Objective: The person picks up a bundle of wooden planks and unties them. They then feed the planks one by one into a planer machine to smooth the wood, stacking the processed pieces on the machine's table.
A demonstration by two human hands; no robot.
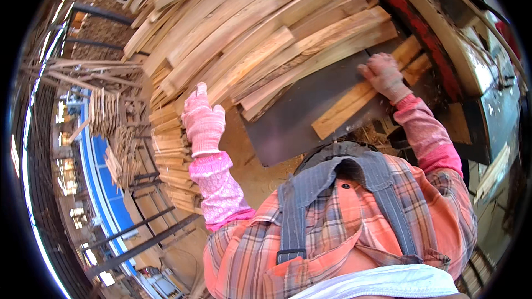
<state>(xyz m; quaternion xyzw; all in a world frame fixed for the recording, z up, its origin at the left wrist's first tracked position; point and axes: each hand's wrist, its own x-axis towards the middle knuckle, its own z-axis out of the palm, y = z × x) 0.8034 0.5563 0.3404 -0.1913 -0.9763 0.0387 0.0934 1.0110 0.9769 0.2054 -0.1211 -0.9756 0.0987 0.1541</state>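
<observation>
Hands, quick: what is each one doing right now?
Left hand: open, fingers flat against the stacked planks, gripping nothing.
Right hand: fingers curled, pressing on a short board on the dark table.

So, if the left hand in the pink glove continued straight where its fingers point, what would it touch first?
Probably the big pile of pale wooden slats: the left hand points up at its near edge, seemingly already at a slat end. Depth is unclear, so contact cannot be confirmed.

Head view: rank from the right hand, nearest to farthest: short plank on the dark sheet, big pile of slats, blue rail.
From the right hand:
1. Short plank, directly under the hand on the dark sheet.
2. Big pile of slats, to the hand's left.
3. Blue rail, far left, past the left hand.
</observation>
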